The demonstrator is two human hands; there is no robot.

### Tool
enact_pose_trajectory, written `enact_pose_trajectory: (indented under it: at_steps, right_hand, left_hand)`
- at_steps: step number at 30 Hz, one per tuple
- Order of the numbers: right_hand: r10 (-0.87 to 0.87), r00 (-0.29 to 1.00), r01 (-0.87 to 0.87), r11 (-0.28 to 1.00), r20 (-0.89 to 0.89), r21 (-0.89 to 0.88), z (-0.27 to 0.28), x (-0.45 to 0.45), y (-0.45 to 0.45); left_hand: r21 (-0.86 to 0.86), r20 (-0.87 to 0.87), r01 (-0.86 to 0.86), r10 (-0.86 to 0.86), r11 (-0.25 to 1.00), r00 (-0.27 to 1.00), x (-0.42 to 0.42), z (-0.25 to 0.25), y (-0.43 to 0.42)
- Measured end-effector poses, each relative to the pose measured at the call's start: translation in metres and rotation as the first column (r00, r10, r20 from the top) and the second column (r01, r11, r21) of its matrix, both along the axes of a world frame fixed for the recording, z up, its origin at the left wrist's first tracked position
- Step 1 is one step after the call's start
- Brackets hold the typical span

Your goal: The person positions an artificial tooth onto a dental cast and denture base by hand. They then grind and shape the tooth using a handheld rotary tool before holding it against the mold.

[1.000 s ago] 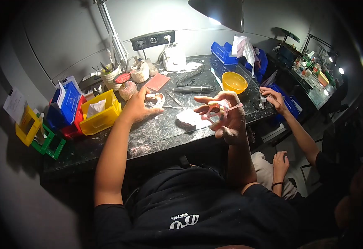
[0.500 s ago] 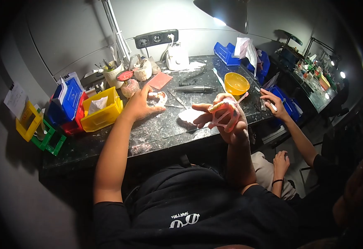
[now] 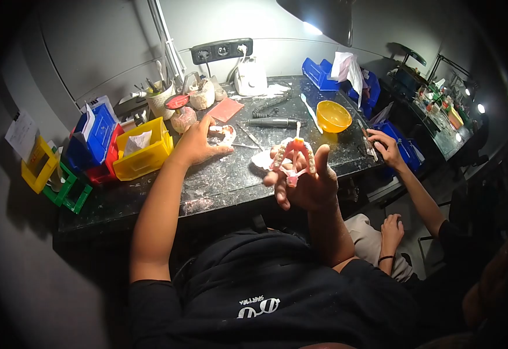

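Note:
My left hand (image 3: 195,144) rests on the bench, its thumb and fingers around a horseshoe-shaped plaster dental piece (image 3: 225,135). Raised above the front of the bench, my right hand (image 3: 311,187) holds a pink denture with teeth (image 3: 296,152), which has thin pink struts across its middle. The row of teeth faces up toward me. Behind my right hand a white plaster model (image 3: 261,159) lies on the bench, partly hidden by the fingers. Thin metal tools (image 3: 253,134) lie between my two hands.
Yellow bin (image 3: 143,154), red bin and blue bins stand left. Behind are plaster jars (image 3: 200,95), a pink sheet (image 3: 226,109), a black handpiece (image 3: 274,123), a toothbrush (image 3: 310,111) and a yellow bowl (image 3: 333,117). At right, a co-worker's hand (image 3: 386,148) touches a small tool.
My right hand has turned the denture so its teeth face me, and moved slightly left and down. My left hand stays around the plaster piece. The co-worker's hand has shifted slightly.

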State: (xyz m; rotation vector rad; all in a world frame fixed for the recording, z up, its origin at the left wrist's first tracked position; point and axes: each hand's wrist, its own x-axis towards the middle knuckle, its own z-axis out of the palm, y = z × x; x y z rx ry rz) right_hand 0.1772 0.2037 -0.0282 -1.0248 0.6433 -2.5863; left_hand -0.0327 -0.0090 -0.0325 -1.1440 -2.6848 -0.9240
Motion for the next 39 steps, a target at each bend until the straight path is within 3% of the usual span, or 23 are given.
enact_pose_trajectory:
  at_steps: [3,4,5,7,10,22,26,31,39]
  right_hand:
    - [-0.023,0.998,0.025,0.999,-0.059,0.021,-0.005,-0.004,0.0]
    - [-0.213,0.972,0.196,0.968,0.103,0.155,0.006,0.01,-0.004]
    - [-0.212,0.972,0.195,0.968,0.104,0.155,0.004,0.008,-0.002]
    - [-0.014,0.998,0.017,0.998,-0.054,0.053,-0.001,0.001,0.001]
    - [-0.061,0.998,0.06,0.997,0.012,0.046,0.001,0.007,-0.001]
    - [-0.108,0.994,0.106,0.985,0.007,0.133,0.003,0.007,0.002]
    - [-0.028,0.999,0.027,0.998,0.022,0.048,0.005,0.003,-0.002]
    - [-0.086,0.996,0.086,0.983,-0.005,0.161,0.012,0.007,-0.002]
    - [-0.046,0.999,0.045,0.99,0.004,0.131,0.023,0.011,-0.01]
  left_hand:
    - [0.005,-0.025,0.009,-0.009,1.0,1.0,-0.002,-0.003,0.0]
    - [0.007,-0.025,0.01,-0.009,1.0,1.0,-0.003,-0.003,0.0]
    - [0.008,-0.026,0.01,-0.01,1.0,1.0,-0.003,-0.003,0.0]
    - [0.012,-0.023,0.012,-0.012,1.0,1.0,-0.003,-0.004,0.0]
    - [0.014,-0.014,0.016,-0.016,1.0,1.0,-0.002,-0.002,0.0]
    - [0.011,-0.019,0.01,-0.01,1.0,1.0,-0.002,-0.001,0.001]
    - [0.001,-0.009,0.001,-0.001,1.0,1.0,0.0,0.0,0.0]
    - [-0.036,0.013,0.032,-0.031,0.999,0.999,-0.002,0.003,0.0]
    - [-0.046,0.049,0.023,-0.021,0.999,0.999,-0.002,0.003,0.0]
